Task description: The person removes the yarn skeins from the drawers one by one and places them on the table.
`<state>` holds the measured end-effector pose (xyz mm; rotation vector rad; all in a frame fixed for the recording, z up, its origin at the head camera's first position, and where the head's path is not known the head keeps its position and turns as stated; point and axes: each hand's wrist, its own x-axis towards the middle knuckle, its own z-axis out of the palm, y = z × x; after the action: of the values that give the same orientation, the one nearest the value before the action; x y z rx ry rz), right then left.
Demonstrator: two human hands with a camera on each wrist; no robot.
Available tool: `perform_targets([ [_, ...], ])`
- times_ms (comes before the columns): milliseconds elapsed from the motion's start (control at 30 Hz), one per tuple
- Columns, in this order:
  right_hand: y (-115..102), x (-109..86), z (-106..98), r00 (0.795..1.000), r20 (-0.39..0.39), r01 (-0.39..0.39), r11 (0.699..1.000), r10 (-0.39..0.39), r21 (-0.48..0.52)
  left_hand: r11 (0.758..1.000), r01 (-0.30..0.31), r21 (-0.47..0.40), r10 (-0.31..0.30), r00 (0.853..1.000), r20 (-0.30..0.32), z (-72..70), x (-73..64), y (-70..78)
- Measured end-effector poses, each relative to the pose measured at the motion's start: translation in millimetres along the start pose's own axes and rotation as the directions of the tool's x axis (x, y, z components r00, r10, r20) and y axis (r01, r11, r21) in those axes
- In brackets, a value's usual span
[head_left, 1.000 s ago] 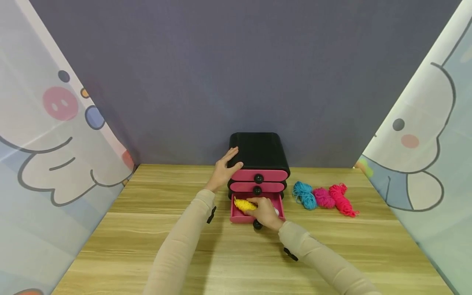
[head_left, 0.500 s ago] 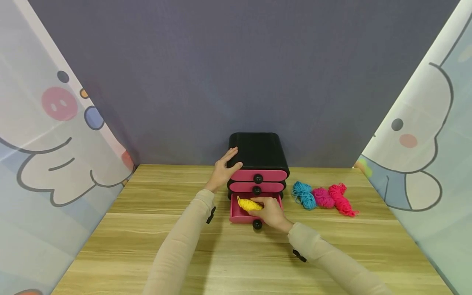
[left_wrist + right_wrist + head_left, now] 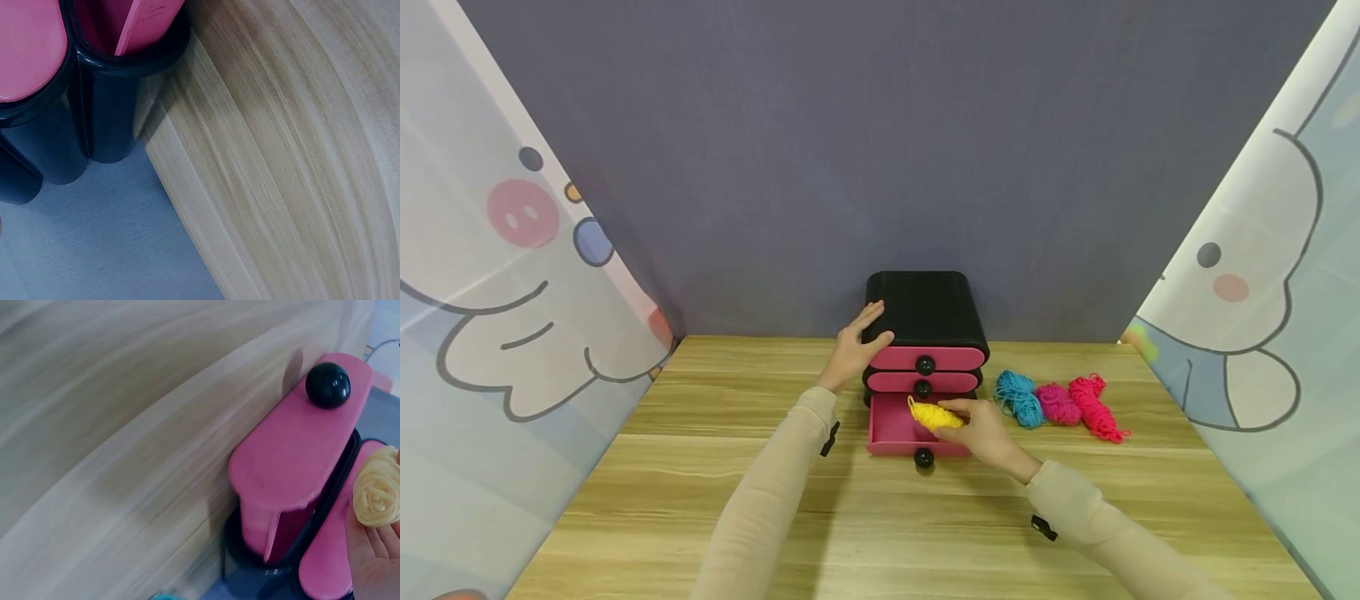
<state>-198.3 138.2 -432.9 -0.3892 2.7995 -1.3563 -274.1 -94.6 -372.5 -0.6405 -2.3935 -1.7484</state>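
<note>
Pinching a yellow yarn bundle [image 3: 934, 415] between thumb and curled fingertips, right hand [image 3: 981, 433], raised just above the right half of the open bottom drawer [image 3: 891, 427], at about 6 o'clock from the black drawer chest [image 3: 925, 310]. Bundle clear of the drawer floor, hanging near the drawer's 3 o'clock side. Seen also from the right wrist view: pale yellow strands [image 3: 377, 495] against the palm [image 3: 375, 562], with the pink drawer front and its round black knob [image 3: 327, 385] just beside.

Resting on the chest's top corner at 9 o'clock, left hand [image 3: 856, 342], fingers straight and spread flat on the black surface, thumb lying along the front edge above the top pink drawer [image 3: 927, 357]. Nothing enclosed in that grip; only pressing on the chest. Left wrist view showing only the dark chest wall [image 3: 94, 125], pink drawer faces and wood grain, no fingers.

Top and middle drawer [image 3: 922, 382] pushed in, each with a black knob. Bottom drawer pulled out toward 6 o'clock, its knob [image 3: 924, 457] at the near edge.

Lying on the desk [image 3: 700, 483] at 3 o'clock from the chest, three more yarn bundles in a row, touching one another: blue [image 3: 1018, 397], magenta [image 3: 1057, 402], red-pink [image 3: 1095, 406]. Well apart from both hands' sleeves. Standing behind, a grey-blue wall; at 9 and 3 o'clock, cartoon-printed curtains.
</note>
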Motion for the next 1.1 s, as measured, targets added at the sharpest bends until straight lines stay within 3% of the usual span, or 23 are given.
perform_targets([
  [167,11,-9.5,-20,1.0,-0.028,-0.003,1.0,0.003,-0.022,1.0,-0.008,0.0,0.008,1.0,-0.006,0.7,0.7,-2.3],
  [400,31,-19.5,-52,0.996,-0.085,0.009,0.998,-0.014,-0.059,0.999,-0.002,0.033,0.003,0.999,-0.038,3.9,11.2,-34.1],
  [700,46,-25.0,-91,0.987,-0.158,-0.045,0.99,0.023,-0.134,1.0,-0.022,0.021,0.022,0.999,-0.041,4.0,12.3,-34.7],
  [900,64,-26.9,-113,0.978,-0.193,-0.107,0.988,0.084,-0.111,1.0,-0.022,0.017,0.022,0.999,-0.042,4.7,13.3,-35.4],
  [1100,88,-28.9,-133,0.941,-0.251,-0.253,0.964,0.225,-0.083,1.0,-0.016,0.017,0.016,0.999,-0.039,4.8,12.8,-36.4],
])
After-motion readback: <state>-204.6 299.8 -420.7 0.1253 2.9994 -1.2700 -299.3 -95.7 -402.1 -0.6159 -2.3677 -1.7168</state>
